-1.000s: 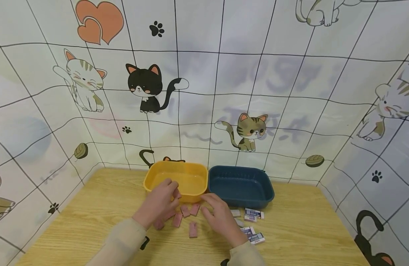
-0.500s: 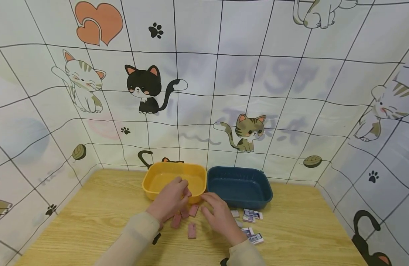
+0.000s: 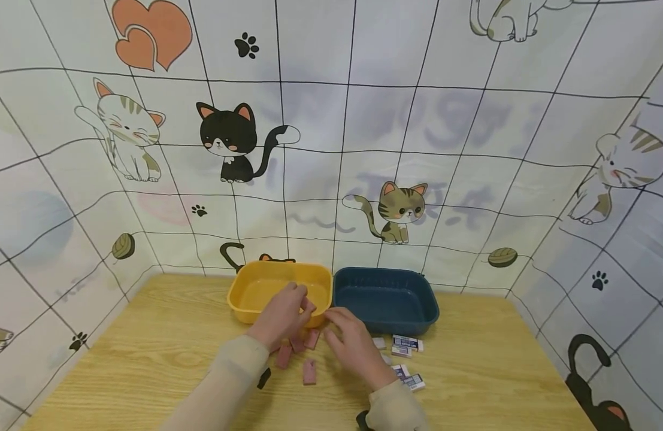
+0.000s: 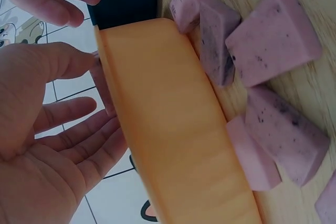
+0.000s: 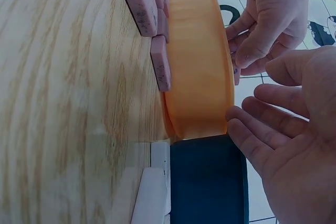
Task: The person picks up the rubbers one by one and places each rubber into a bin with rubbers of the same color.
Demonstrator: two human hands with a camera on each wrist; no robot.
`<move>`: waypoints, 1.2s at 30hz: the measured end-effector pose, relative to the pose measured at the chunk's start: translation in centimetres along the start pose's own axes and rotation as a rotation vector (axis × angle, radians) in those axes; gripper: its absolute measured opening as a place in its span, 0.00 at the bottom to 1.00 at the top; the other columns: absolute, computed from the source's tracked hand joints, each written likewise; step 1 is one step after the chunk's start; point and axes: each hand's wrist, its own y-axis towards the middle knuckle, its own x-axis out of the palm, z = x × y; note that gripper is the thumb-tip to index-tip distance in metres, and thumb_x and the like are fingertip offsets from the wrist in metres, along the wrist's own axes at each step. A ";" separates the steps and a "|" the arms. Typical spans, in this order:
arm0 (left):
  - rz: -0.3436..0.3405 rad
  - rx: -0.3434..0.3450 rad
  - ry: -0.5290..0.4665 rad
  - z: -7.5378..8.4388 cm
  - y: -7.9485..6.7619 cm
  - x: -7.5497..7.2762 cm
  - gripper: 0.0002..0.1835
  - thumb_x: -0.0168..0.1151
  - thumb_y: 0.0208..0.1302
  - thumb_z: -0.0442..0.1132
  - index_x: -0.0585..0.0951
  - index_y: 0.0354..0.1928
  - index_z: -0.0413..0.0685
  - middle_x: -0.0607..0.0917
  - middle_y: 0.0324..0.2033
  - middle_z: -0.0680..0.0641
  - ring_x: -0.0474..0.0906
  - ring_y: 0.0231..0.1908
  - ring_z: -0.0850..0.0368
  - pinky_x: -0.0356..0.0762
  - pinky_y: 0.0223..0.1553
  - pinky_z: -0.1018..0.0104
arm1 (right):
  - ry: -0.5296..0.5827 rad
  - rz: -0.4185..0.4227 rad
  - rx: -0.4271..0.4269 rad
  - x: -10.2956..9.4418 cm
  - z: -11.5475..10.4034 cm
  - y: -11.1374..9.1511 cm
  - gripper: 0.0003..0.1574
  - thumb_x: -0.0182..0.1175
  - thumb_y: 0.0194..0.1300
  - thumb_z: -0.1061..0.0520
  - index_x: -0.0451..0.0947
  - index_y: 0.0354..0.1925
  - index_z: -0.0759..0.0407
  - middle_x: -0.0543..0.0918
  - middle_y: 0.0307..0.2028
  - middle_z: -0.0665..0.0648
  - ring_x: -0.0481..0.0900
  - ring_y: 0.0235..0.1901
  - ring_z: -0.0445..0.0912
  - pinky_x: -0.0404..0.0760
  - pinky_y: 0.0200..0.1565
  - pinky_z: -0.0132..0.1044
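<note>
My left hand [image 3: 281, 314] pinches a pink block eraser [image 4: 103, 87] between thumb and fingers, over the front rim of the yellow bin [image 4: 163, 119]. Only part of that eraser shows past the rim. My right hand [image 3: 355, 347] is at the front right corner of the yellow bin, its fingers relaxed and fingertips at the rim [image 5: 231, 77]; it grips nothing. Several speckled pink erasers [image 4: 275, 35] lie on the table close in front of the yellow bin. One pink eraser [image 3: 309, 372] lies apart, nearer to me.
A dark blue bin [image 3: 385, 299] stands against the right side of the yellow one. In front of it lie several white erasers, some in printed sleeves [image 3: 408, 343]. A cat-patterned cloth [image 3: 320, 120] hangs behind and beside the wooden table [image 3: 148, 347].
My left hand has moved right and slightly up with the pink eraser, from the bin's front edge to over its rim. The right hand has stayed at the corner.
</note>
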 end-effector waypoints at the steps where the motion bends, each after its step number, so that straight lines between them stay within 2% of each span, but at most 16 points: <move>1: -0.004 -0.011 -0.011 0.0 0.1 0.0 0.07 0.67 0.70 0.41 0.80 0.42 0.47 0.76 0.38 0.50 0.73 0.36 0.57 0.79 0.45 0.60 | -0.005 -0.001 0.002 0.0 0.0 0.1 0.20 0.58 0.73 0.62 0.80 0.60 0.68 0.81 0.59 0.62 0.80 0.60 0.55 0.79 0.61 0.53; 7: -0.020 -0.067 -0.051 -0.1 0.9 0.3 0.06 0.67 0.69 0.39 0.81 0.43 0.47 0.78 0.42 0.48 0.74 0.40 0.55 0.80 0.51 0.56 | -0.011 -0.020 0.025 -0.1 0.1 0.3 0.21 0.58 0.73 0.62 0.80 0.60 0.69 0.80 0.60 0.62 0.79 0.61 0.55 0.77 0.62 0.53; 12: -0.029 -0.082 -0.052 -0.3 1.7 0.5 0.08 0.67 0.69 0.41 0.80 0.41 0.44 0.78 0.41 0.45 0.73 0.39 0.53 0.79 0.47 0.56 | -0.015 -0.029 0.029 0.0 0.2 0.4 0.22 0.59 0.72 0.63 0.79 0.61 0.70 0.80 0.60 0.63 0.79 0.62 0.56 0.77 0.63 0.53; 21: -0.037 -0.105 -0.048 -0.6 2.7 0.6 0.16 0.70 0.67 0.40 0.80 0.48 0.34 0.80 0.36 0.44 0.74 0.35 0.51 0.81 0.45 0.54 | -0.007 -0.045 0.048 0.1 0.0 0.6 0.22 0.59 0.73 0.62 0.79 0.61 0.69 0.79 0.62 0.63 0.78 0.63 0.57 0.76 0.63 0.54; 29: -0.064 -0.149 -0.053 -1.3 3.0 0.8 0.21 0.70 0.62 0.37 0.80 0.54 0.33 0.85 0.48 0.38 0.81 0.43 0.49 0.81 0.53 0.49 | -0.003 -0.059 0.055 0.2 0.2 0.4 0.22 0.57 0.74 0.62 0.78 0.63 0.68 0.78 0.63 0.63 0.77 0.64 0.57 0.76 0.64 0.55; 32: -0.069 -0.164 -0.056 -1.5 2.9 0.8 0.21 0.70 0.63 0.38 0.80 0.54 0.35 0.84 0.49 0.38 0.81 0.45 0.47 0.80 0.55 0.48 | 0.001 -0.053 0.051 0.1 0.3 0.3 0.22 0.57 0.74 0.61 0.78 0.63 0.67 0.78 0.63 0.63 0.77 0.64 0.56 0.76 0.63 0.55; 36: -0.072 -0.151 -0.049 -1.6 2.7 0.6 0.19 0.68 0.66 0.39 0.80 0.53 0.34 0.84 0.50 0.37 0.80 0.49 0.45 0.79 0.55 0.48 | -0.004 -0.047 0.046 -0.2 0.4 0.1 0.22 0.56 0.76 0.60 0.79 0.63 0.65 0.79 0.62 0.60 0.78 0.63 0.55 0.78 0.61 0.54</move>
